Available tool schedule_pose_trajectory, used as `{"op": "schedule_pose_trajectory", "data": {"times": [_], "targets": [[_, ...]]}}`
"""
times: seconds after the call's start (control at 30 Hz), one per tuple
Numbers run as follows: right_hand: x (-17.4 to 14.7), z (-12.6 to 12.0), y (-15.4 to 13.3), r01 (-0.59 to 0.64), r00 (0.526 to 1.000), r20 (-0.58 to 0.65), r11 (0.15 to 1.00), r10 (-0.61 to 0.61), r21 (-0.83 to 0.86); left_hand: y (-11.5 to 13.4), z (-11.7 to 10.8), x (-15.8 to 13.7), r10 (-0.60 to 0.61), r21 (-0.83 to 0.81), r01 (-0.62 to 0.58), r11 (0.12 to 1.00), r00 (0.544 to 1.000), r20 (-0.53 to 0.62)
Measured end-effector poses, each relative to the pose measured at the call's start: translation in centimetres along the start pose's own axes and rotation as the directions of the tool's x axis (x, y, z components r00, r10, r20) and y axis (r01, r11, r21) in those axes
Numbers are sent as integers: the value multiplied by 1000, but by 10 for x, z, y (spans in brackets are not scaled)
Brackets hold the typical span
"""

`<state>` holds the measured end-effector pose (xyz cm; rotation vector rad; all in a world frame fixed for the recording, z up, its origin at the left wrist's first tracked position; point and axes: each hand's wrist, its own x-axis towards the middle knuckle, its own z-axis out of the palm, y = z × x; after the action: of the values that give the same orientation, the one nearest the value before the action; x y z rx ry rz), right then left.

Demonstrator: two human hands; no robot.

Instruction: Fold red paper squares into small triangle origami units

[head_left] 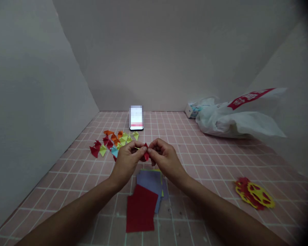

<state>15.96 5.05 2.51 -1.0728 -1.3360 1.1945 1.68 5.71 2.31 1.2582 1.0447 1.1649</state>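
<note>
Between my two hands is a small piece of folded red paper (146,155), held above the table. My left hand (129,157) pinches its left side with thumb and fingers. On the other side, my right hand (163,155) grips it the same way, so much of the fold is hidden. Below the hands lies a stack of paper squares, with red paper (141,210) on top of purple paper (150,181) and some yellow edges showing. Several small folded paper pieces (123,139) in red, orange, yellow and blue are scattered beyond my left hand.
A phone (136,118) with a lit screen stands near the back wall. At the back right are a white plastic bag (226,119) and a small box (191,110). Red and yellow paper cut-outs (255,194) lie at the right on the pink tiled-pattern table surface (92,205).
</note>
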Motion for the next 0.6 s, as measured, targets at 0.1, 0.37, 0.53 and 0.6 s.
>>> {"op": "schedule_pose_trajectory", "data": {"times": [0.1, 0.37, 0.53, 0.6], "targets": [[0, -1, 0, 17, 1000, 8, 1000, -17, -8, 1, 0, 0, -9, 15, 8, 1000, 1000, 6], [1, -3, 1, 54, 999, 2, 997, -54, -49, 8, -1, 2, -44, 135, 37, 990, 998, 49], [2, -4, 1, 72, 997, -1, 991, -73, -108, 9, -1, 2, -33, 197, 17, 980, 996, 79], [2, -4, 1, 65, 998, -6, 992, -66, -107, 9, -1, 1, -23, 198, 5, 980, 996, 88]]}}
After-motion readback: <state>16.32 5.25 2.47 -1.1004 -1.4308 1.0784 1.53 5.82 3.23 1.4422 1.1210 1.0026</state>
